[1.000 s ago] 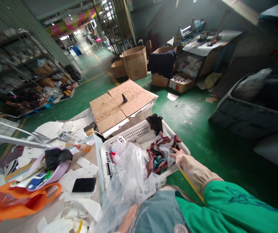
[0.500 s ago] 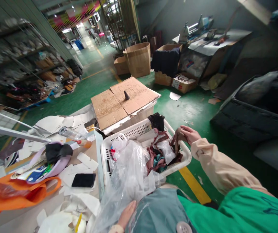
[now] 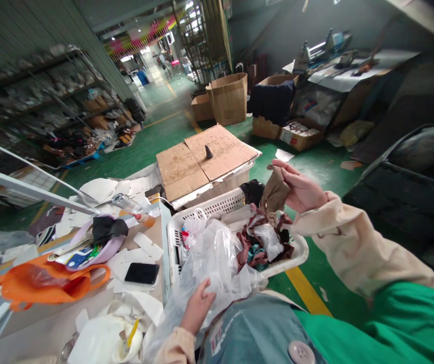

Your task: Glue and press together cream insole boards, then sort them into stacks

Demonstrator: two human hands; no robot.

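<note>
My right hand [image 3: 303, 190] pinches a brown piece of cloth [image 3: 276, 192], which hangs above the far right part of a white plastic basket [image 3: 300, 257]. Inside the basket lie crumpled reddish-brown and teal scraps [image 3: 250, 248], a white crumpled piece [image 3: 269, 240] and a black cloth [image 3: 252, 191] at the back corner. A clear plastic bag [image 3: 217, 242] spills over the basket's near left side. Over that bag is my left hand [image 3: 198, 309], fingers apart and holding nothing; whether it touches the plastic I cannot tell.
Left of the basket, a table carries a black phone [image 3: 141, 273], an orange bag [image 3: 55, 280], a clear bottle [image 3: 126, 202] and white pieces. Behind stands a cardboard-topped box [image 3: 232, 146] with a dark cone on it. A dark bin [image 3: 402, 202] is at right.
My right hand has risen from the basket's right rim, lifting the brown cloth up and away from the other scraps. My left hand has moved forward over the plastic bag. The view has shifted slightly.
</note>
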